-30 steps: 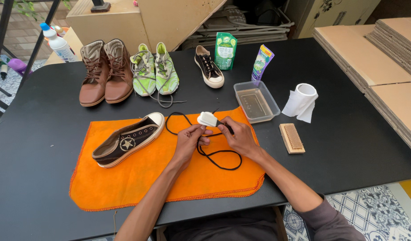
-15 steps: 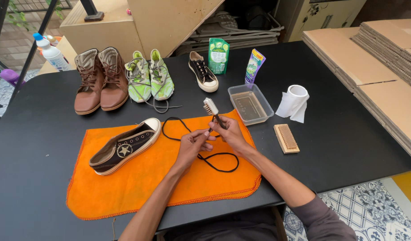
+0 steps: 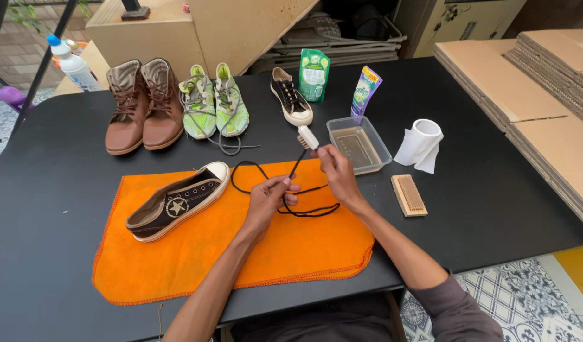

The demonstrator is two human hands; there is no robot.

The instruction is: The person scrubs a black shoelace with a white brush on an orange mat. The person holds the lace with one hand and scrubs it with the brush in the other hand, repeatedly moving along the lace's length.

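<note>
A small white-headed brush is gripped in the right hand and is now raised higher than a second ago. A black shoelace is pinched in the left hand, over the orange cloth near the desk's front edge; scrubbing appears paused.

We recorded soft, even daylight (brighter at upper left); focus was sharp, shadows faint, edges slightly wide-angle distorted.

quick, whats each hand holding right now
Left hand: closed, pinching the black shoelace over the orange cloth.
Right hand: closed on the small brush, bristle head raised toward the clear tray.
</note>
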